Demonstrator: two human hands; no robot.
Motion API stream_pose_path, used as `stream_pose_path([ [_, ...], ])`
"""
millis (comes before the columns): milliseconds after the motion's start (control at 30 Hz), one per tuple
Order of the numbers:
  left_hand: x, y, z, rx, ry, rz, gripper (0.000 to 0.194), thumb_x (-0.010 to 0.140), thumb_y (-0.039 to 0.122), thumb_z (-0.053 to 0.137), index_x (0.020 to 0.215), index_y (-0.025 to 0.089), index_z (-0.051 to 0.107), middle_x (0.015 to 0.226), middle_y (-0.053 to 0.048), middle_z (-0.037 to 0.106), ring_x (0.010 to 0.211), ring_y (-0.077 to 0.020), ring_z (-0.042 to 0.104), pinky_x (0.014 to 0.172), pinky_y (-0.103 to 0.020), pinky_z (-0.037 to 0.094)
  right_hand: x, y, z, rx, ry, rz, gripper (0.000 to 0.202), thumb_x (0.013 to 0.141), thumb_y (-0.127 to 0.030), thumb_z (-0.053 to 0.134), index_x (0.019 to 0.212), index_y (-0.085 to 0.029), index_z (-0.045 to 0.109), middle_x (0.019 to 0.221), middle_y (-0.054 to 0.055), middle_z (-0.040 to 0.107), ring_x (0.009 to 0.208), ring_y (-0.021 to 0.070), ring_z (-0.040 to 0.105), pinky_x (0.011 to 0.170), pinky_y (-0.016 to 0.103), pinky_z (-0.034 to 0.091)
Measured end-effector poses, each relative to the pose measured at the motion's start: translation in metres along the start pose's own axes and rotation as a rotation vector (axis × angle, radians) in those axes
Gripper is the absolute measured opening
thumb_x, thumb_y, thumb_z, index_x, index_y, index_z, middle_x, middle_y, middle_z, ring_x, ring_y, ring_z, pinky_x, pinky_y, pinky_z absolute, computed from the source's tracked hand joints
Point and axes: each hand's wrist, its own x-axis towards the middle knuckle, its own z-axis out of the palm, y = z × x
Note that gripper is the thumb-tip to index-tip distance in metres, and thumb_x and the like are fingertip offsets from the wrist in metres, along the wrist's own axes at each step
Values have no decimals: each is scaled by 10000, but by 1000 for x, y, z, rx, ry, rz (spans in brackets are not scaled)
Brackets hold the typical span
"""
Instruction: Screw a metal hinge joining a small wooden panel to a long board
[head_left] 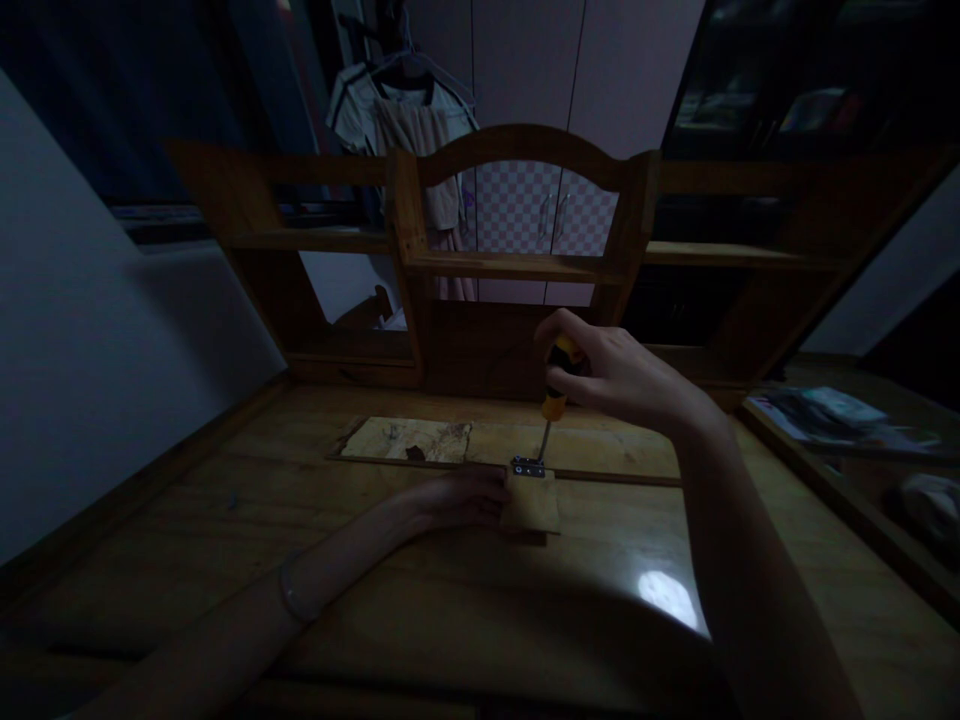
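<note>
screwdriver point(553, 405) on a hinge point(529, 467), gripped from above
the hinge lay at the small board's point(531, 502) far edge, just below the right hand's point(600, 372) fingers, which wrapped the screwdriver's handle; the left hand's point(461, 497) fingers lay against the board's left side, all on the wooden desktop point(360, 590).

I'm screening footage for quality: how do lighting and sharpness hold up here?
Head view: dim overall, the dark cabinet at upper right nearly black; head view: bright glare on the tabletop beside the right forearm, deep shadow near it; head view: shelf unit sides splay outward, suggesting wide-angle distortion; small metal piece visible, fine detail unclear.
</note>
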Motion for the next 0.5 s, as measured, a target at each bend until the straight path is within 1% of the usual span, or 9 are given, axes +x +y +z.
stream_pose_path([
  [100,0,0,0,-6,0,5,353,747,178,788,1082,129,687,1053,-107,711,966,-223,685,925,-390,524,0,1,1,6,5,-17,258,916,-366,534,1125,-214,543,816,11,623,719,157,563,648,265,363],
  [167,0,0,2,-9,13,7,329,734,172,795,1043,130,691,994,-88,717,916,-208,691,909,-382,530,0,1,2,6,18,-29,253,928,-374,528,1120,-211,548,825,12,634,715,153,568,651,264,366],
  [233,0,1,3,-21,30,6,331,715,163,807,1023,137,686,964,-75,716,906,-210,692,913,-401,530,0,2,2,-3,21,-30,243,933,-373,531,1116,-215,554,833,11,646,712,150,572,656,264,369],
  [367,0,2,4,-23,-2,10,346,719,167,805,1040,137,679,1026,-94,710,986,-245,681,944,-439,518,-1,2,1,-2,21,-15,234,935,-384,538,1101,-220,569,818,6,655,681,144,571,634,260,366],
  [500,0,1,3,-29,-14,9,349,737,160,790,1067,131,679,1064,-107,705,997,-240,675,958,-430,513,-1,1,-3,1,30,4,247,935,-408,540,1085,-219,589,813,14,660,697,158,582,626,262,368],
])
